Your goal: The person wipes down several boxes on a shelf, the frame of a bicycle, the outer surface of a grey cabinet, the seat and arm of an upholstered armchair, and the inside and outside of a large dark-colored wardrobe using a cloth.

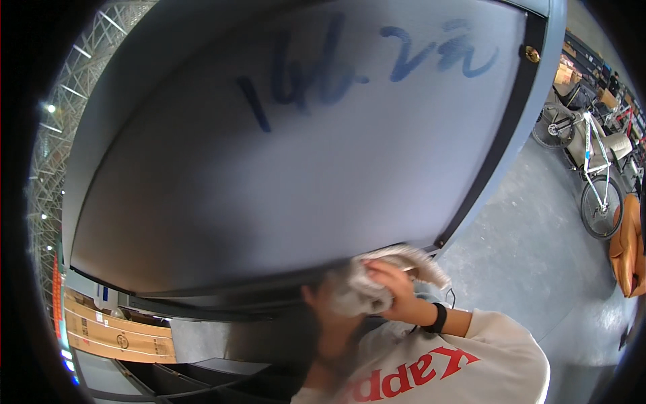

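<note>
A bunched greyish-white cloth (pixel 363 293) is between my hands at the lower middle, beside the lower edge of a large grey panel (pixel 303 182). My right hand (pixel 397 283), with a black band on its wrist, has its fingers closed on the cloth. On the cloth's other side is my left hand (pixel 328 320), smeared by motion; its thumb points up and the cloth hides most of its fingers. One end of the cloth trails to the right, near the panel's corner. Dark blue handwritten marks (pixel 336 64) run across the upper part of the panel.
Dark frame edging with a brass-coloured fitting (pixel 531 54) borders the panel's right side. A white bicycle (pixel 592 158) and a brown-orange object (pixel 627 249) stand on the grey floor (pixel 511 269) at right. Cardboard boxes (pixel 121 333) lie at lower left, near dark open compartments (pixel 161 378).
</note>
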Demonstrator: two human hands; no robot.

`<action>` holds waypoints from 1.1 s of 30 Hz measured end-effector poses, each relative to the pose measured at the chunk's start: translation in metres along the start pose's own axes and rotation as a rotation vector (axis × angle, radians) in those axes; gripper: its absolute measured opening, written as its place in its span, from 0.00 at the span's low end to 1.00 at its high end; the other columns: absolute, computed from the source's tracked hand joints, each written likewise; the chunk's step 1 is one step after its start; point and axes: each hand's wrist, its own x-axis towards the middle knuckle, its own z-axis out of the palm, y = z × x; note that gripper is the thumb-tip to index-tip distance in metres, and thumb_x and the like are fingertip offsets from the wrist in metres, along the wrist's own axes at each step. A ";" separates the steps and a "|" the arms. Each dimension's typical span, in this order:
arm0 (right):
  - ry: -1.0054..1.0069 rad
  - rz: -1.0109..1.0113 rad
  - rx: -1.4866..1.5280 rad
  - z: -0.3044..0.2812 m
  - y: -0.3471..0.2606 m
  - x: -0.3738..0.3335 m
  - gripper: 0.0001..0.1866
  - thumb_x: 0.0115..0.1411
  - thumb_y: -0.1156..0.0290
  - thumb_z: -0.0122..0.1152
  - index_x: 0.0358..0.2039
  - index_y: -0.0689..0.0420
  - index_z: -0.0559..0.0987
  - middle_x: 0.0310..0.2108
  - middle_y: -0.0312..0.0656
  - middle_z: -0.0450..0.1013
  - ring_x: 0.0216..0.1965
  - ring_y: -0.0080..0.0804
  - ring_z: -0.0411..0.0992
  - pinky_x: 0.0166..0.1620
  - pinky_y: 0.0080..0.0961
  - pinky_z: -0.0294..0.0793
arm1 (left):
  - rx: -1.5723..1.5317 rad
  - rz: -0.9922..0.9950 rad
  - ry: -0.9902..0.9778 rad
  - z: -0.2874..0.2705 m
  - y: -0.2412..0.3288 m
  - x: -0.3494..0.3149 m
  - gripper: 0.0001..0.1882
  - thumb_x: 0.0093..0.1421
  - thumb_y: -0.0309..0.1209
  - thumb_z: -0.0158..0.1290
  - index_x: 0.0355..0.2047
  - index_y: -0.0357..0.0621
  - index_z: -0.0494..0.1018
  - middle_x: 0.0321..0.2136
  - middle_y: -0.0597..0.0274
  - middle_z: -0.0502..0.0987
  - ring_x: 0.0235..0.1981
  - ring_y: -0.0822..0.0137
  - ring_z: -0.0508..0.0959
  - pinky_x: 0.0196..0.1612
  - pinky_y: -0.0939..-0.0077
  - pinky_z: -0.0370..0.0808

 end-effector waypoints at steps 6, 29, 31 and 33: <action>-0.744 0.340 -0.024 0.085 -0.055 0.089 0.14 0.51 0.68 0.56 0.39 0.56 0.73 0.40 0.41 0.71 0.39 0.34 0.72 0.35 0.33 0.72 | 0.468 -0.292 -0.076 -0.099 -0.131 -0.024 0.21 0.51 0.48 0.47 0.36 0.45 0.71 0.36 0.57 0.72 0.43 0.57 0.70 0.53 0.54 0.60; 0.086 -0.157 -0.546 -0.122 -0.007 -0.024 0.26 0.43 0.67 0.70 0.41 0.63 0.71 0.39 0.51 0.73 0.39 0.45 0.74 0.44 0.35 0.73 | -0.269 0.137 -0.359 0.027 0.101 0.021 0.30 0.53 0.38 0.48 0.55 0.37 0.59 0.56 0.44 0.58 0.60 0.40 0.51 0.57 0.35 0.25; 0.260 -0.112 -0.504 -0.128 0.002 -0.028 0.29 0.43 0.66 0.70 0.45 0.62 0.69 0.46 0.53 0.68 0.46 0.49 0.69 0.49 0.40 0.68 | -0.361 0.091 -0.417 0.033 0.116 0.034 0.26 0.53 0.37 0.49 0.51 0.37 0.64 0.54 0.44 0.61 0.59 0.41 0.54 0.59 0.37 0.27; 0.256 0.020 -0.625 -0.139 0.012 -0.023 0.33 0.46 0.64 0.67 0.52 0.60 0.65 0.56 0.55 0.58 0.56 0.51 0.59 0.56 0.43 0.58 | -0.361 0.116 -0.395 0.038 0.119 0.031 0.25 0.53 0.36 0.49 0.49 0.37 0.66 0.52 0.45 0.63 0.59 0.42 0.56 0.60 0.38 0.30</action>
